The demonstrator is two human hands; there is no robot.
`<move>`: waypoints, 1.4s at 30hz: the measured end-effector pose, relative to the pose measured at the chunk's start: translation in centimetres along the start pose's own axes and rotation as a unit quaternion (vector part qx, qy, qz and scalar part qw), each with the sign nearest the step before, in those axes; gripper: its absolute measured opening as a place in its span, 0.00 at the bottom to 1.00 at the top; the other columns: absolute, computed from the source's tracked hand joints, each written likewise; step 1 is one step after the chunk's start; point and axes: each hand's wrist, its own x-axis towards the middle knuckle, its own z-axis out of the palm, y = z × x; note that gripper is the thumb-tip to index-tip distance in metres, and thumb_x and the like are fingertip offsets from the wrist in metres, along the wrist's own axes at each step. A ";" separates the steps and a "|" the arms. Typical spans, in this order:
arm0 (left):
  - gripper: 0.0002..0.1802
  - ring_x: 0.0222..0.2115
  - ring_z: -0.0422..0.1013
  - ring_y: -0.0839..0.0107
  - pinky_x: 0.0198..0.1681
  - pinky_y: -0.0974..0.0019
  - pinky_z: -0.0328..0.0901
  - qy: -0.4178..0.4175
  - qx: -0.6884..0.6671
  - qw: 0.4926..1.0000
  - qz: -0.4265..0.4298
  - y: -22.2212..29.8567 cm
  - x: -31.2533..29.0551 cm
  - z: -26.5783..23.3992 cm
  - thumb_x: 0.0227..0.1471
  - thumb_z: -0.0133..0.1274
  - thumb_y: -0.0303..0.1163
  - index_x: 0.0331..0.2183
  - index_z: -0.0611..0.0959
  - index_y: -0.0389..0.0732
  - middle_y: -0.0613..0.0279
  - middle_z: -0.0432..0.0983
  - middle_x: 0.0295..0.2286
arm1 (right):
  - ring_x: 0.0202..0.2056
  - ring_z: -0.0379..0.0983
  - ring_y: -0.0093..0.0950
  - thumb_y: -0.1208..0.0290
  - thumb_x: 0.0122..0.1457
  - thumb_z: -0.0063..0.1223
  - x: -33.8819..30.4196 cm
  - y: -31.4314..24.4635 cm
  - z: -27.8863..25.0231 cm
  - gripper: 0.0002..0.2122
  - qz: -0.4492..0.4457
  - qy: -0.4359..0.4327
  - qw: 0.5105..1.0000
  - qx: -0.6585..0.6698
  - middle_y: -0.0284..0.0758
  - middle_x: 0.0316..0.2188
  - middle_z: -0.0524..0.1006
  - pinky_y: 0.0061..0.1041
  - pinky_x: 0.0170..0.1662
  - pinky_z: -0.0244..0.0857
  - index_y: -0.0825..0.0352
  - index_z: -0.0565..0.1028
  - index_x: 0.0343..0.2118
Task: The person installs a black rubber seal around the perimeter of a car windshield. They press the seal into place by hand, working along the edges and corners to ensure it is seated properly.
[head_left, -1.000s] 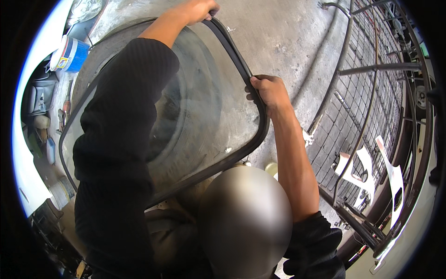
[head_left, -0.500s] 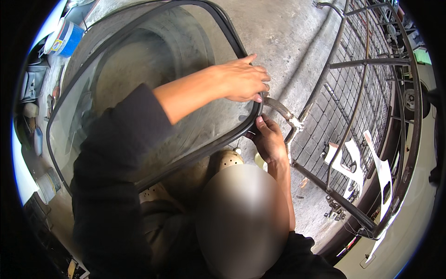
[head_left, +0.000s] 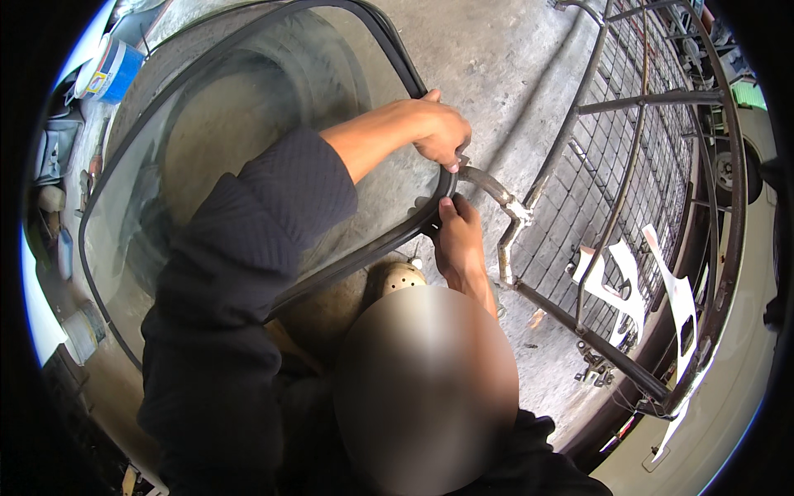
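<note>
A large glass pane (head_left: 223, 132) with rounded corners, seemingly a vehicle window, is tilted in front of me. Black rubber seal (head_left: 364, 253) runs along its rim. At the right-hand corner my left hand (head_left: 442, 135) reaches across the glass, its fingers curled closed on the seal. Just below, my right hand (head_left: 460, 237) pinches the same rubber, thumb on top and its other fingers mostly hidden underneath. A blurred oval covers part of my right forearm. My left sleeve hides some of the pane's lower part.
A rusty tube-and-mesh rack (head_left: 608, 198) stands close on the right, its bent end near my hands. White cut pieces (head_left: 616, 285) lie against it. A blue-and-white bucket (head_left: 116, 70) is at the far left; a perforated clog (head_left: 402, 278) shows below the pane.
My left hand has gone from outstretched fingers over the rim to curled fingers gripping the seal. My right hand stays at the corner, its thumb now higher on the rubber.
</note>
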 end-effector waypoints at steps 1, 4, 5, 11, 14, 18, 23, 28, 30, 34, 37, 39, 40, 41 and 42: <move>0.20 0.47 0.68 0.61 0.54 0.49 0.47 0.030 -0.007 0.999 0.014 -0.4 0.1 0.6 0.46 0.56 0.45 0.39 0.81 0.44 0.57 0.77 0.38 | 0.37 0.72 0.30 0.74 0.63 0.37 0.1 -0.2 0.1 0.13 -0.001 0.001 1.000 0.003 0.45 0.35 0.75 0.28 0.43 0.67 0.80 0.66 0.45; 0.18 0.43 0.70 0.64 0.48 0.55 0.50 0.092 -0.014 0.995 0.037 -1.5 -0.1 1.6 0.44 0.57 0.46 0.36 0.83 0.47 0.60 0.78 0.35 | 0.36 0.72 0.28 0.75 0.63 0.38 0.2 -0.1 -0.2 0.14 -0.002 -0.010 1.000 0.023 0.41 0.35 0.74 0.27 0.42 0.66 0.79 0.66 0.47; 0.17 0.43 0.71 0.65 0.46 0.57 0.50 0.110 -0.018 0.993 0.036 -1.7 -0.1 1.9 0.44 0.58 0.46 0.35 0.83 0.47 0.61 0.79 0.33 | 0.36 0.72 0.30 0.74 0.63 0.38 -0.1 0.1 -0.4 0.13 0.003 -0.032 0.997 0.067 0.42 0.35 0.74 0.30 0.43 0.66 0.79 0.65 0.46; 0.27 0.49 0.66 0.61 0.60 0.46 0.38 -0.089 0.037 0.994 -0.052 1.8 0.1 -0.9 0.44 0.57 0.45 0.47 0.78 0.45 0.56 0.76 0.41 | 0.40 0.71 0.33 0.74 0.63 0.39 -1.2 0.8 -0.7 0.12 0.010 -0.110 0.982 0.153 0.43 0.38 0.72 0.36 0.46 0.65 0.78 0.64 0.45; 0.26 0.47 0.68 0.60 0.60 0.45 0.38 -0.091 0.042 0.994 -0.049 2.3 0.2 -0.9 0.44 0.57 0.45 0.45 0.79 0.45 0.57 0.77 0.40 | 0.36 0.70 0.27 0.75 0.63 0.40 -0.7 1.2 0.0 0.11 -0.008 -0.035 0.999 0.039 0.42 0.36 0.73 0.29 0.42 0.65 0.78 0.66 0.43; 0.23 0.46 0.69 0.61 0.60 0.43 0.38 -0.076 0.041 0.996 -0.035 2.0 -0.2 -0.8 0.43 0.57 0.43 0.43 0.80 0.46 0.58 0.78 0.36 | 0.37 0.70 0.29 0.74 0.64 0.39 -0.5 2.0 0.3 0.10 -0.028 -0.020 0.999 0.022 0.43 0.36 0.72 0.32 0.42 0.66 0.78 0.65 0.42; 0.20 0.52 0.64 0.58 0.61 0.40 0.37 -0.015 -0.001 1.000 -0.020 1.6 -1.4 0.4 0.45 0.55 0.42 0.41 0.82 0.45 0.54 0.75 0.44 | 0.40 0.70 0.34 0.77 0.63 0.39 -3.0 1.0 1.1 0.10 0.001 -0.069 0.985 0.160 0.42 0.37 0.71 0.36 0.44 0.67 0.77 0.63 0.44; 0.20 0.52 0.64 0.59 0.62 0.41 0.36 -0.023 0.000 0.999 -0.038 2.0 -1.2 -0.1 0.45 0.55 0.42 0.41 0.82 0.45 0.54 0.74 0.44 | 0.35 0.72 0.32 0.80 0.61 0.41 -1.7 2.1 0.6 0.10 -0.048 -0.049 0.997 0.037 0.42 0.33 0.72 0.34 0.39 0.69 0.77 0.63 0.43; 0.22 0.50 0.65 0.61 0.61 0.42 0.37 -0.012 0.001 0.999 -0.040 1.8 -1.1 0.2 0.44 0.56 0.42 0.42 0.80 0.45 0.57 0.76 0.39 | 0.34 0.71 0.29 0.80 0.60 0.42 -2.2 1.7 0.8 0.10 -0.019 -0.058 0.994 0.089 0.41 0.34 0.72 0.30 0.38 0.68 0.77 0.64 0.44; 0.22 0.51 0.65 0.60 0.61 0.42 0.37 0.018 -0.010 0.999 -0.025 1.3 -1.3 1.1 0.43 0.57 0.42 0.41 0.81 0.44 0.55 0.76 0.41 | 0.33 0.71 0.29 0.81 0.59 0.44 -3.7 2.1 1.5 0.10 0.000 -0.068 0.988 0.142 0.42 0.37 0.72 0.29 0.39 0.68 0.77 0.65 0.44; 0.22 0.51 0.65 0.58 0.61 0.41 0.36 0.022 -0.012 1.000 -0.015 1.4 -0.9 0.9 0.43 0.57 0.43 0.40 0.82 0.43 0.53 0.75 0.43 | 0.32 0.71 0.27 0.82 0.57 0.45 -3.0 2.3 1.4 0.12 -0.016 -0.056 0.993 0.099 0.41 0.36 0.72 0.28 0.37 0.68 0.77 0.64 0.44; 0.22 0.51 0.66 0.58 0.62 0.42 0.36 0.022 -0.016 0.999 -0.019 1.4 -1.2 1.1 0.43 0.57 0.43 0.41 0.81 0.42 0.53 0.75 0.43 | 0.32 0.71 0.27 0.83 0.56 0.46 -2.7 2.7 1.8 0.12 -0.033 -0.039 0.998 0.047 0.41 0.35 0.72 0.27 0.37 0.68 0.77 0.64 0.44; 0.23 0.51 0.66 0.58 0.62 0.42 0.36 0.022 -0.022 0.999 -0.024 1.3 -1.5 1.1 0.43 0.57 0.43 0.41 0.81 0.41 0.53 0.75 0.43 | 0.30 0.70 0.26 0.82 0.57 0.46 -3.0 2.8 1.8 0.12 -0.015 -0.043 0.998 0.043 0.40 0.33 0.73 0.27 0.37 0.68 0.76 0.64 0.44; 0.23 0.51 0.66 0.58 0.62 0.42 0.37 0.024 -0.024 0.999 -0.028 1.2 -1.7 0.9 0.43 0.57 0.43 0.41 0.81 0.41 0.53 0.75 0.43 | 0.31 0.70 0.27 0.82 0.57 0.45 -3.1 2.7 1.9 0.12 -0.006 -0.048 0.997 0.067 0.40 0.33 0.72 0.27 0.37 0.68 0.76 0.64 0.44; 0.22 0.50 0.66 0.58 0.62 0.44 0.40 0.044 -0.021 0.999 -0.026 1.5 -2.1 1.0 0.43 0.57 0.37 0.42 0.80 0.40 0.53 0.73 0.45 | 0.31 0.71 0.27 0.82 0.57 0.45 -3.5 2.6 1.9 0.12 0.003 -0.055 0.994 0.091 0.40 0.34 0.72 0.27 0.37 0.68 0.76 0.63 0.44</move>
